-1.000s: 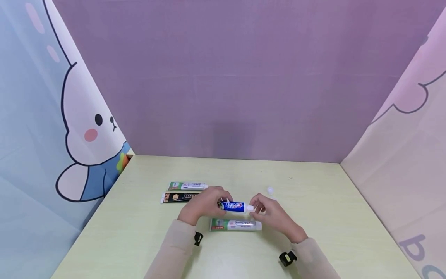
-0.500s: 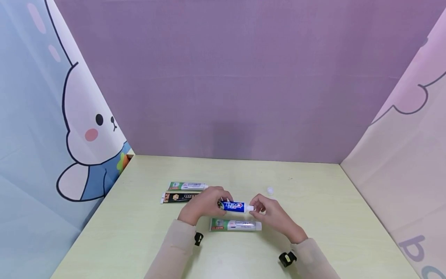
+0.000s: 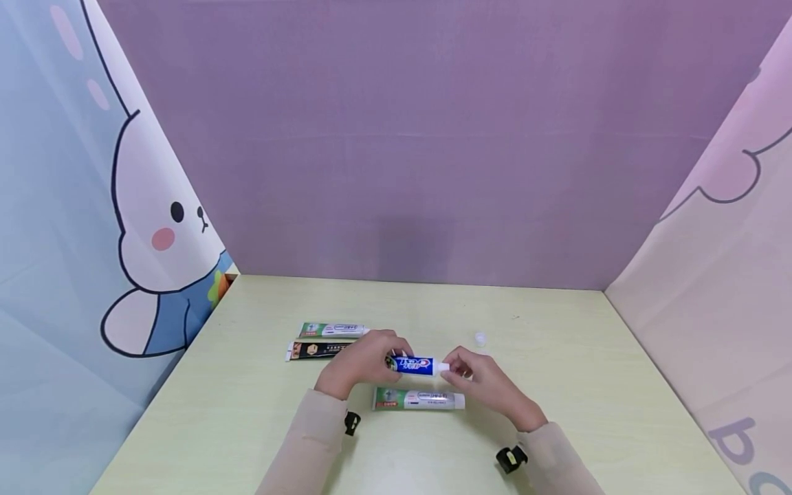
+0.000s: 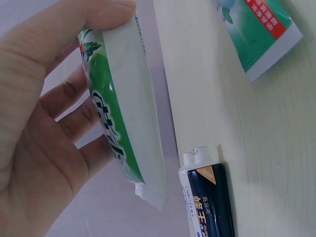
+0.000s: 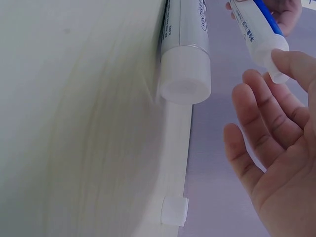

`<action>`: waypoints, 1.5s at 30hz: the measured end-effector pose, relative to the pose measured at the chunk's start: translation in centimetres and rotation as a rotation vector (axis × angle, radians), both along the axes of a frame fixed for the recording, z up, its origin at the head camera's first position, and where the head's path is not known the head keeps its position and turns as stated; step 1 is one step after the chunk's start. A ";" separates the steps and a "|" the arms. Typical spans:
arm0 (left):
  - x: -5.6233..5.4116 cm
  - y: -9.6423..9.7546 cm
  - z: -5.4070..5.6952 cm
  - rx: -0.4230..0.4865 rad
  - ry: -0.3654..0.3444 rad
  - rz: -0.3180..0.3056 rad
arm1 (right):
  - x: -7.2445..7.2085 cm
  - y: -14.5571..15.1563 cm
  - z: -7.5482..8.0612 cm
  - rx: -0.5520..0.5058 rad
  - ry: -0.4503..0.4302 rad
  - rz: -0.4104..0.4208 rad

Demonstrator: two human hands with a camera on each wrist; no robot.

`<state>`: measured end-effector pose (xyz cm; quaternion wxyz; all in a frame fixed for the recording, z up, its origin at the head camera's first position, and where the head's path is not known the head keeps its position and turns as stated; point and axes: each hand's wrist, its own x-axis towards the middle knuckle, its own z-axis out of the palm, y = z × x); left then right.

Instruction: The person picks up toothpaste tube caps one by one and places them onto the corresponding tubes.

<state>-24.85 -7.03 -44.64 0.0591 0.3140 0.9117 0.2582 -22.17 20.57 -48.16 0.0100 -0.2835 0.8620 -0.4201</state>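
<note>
My left hand (image 3: 365,357) grips a blue, white and green toothpaste tube (image 3: 416,366) by its crimped end, above the table. Thumb and fingers of my right hand (image 3: 485,381) pinch the white cap (image 5: 277,69) at the tube's other end; the remaining fingers are spread and loosely bent. Below the held tube lies a green and white toothpaste tube (image 3: 419,399), its wide white cap (image 5: 185,76) on. Beyond my left hand lie a black toothpaste tube (image 3: 318,350), with a narrow white nozzle (image 4: 196,156), and another green and white tube (image 3: 333,331), both partly hidden behind that hand.
A small white cap (image 3: 480,338) stands on the pale table (image 3: 557,344) beyond my right hand. A purple cloth (image 3: 421,137) hangs along the back edge, and printed curtains (image 3: 56,275) flank both sides.
My right thumb and fingertips have shifted slightly around the cap, the thumb now a little further left over it. My left hand and the tubes on the table stay in place.
</note>
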 end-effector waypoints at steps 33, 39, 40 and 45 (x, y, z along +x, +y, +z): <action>0.1 0.0 0.2 -0.014 0.010 0.007 | 0.1 0.0 0.0 -0.014 -0.056 0.006; 0.0 0.0 0.1 -0.020 0.002 0.016 | 0.1 -0.1 -0.1 -0.013 0.002 -0.015; 0.0 0.0 0.1 -0.018 -0.002 0.016 | 0.1 -0.1 -0.1 -0.013 0.021 -0.019; -0.1 0.0 0.0 -0.013 -0.002 0.009 | 0.0 -0.2 -0.1 -0.017 0.073 -0.046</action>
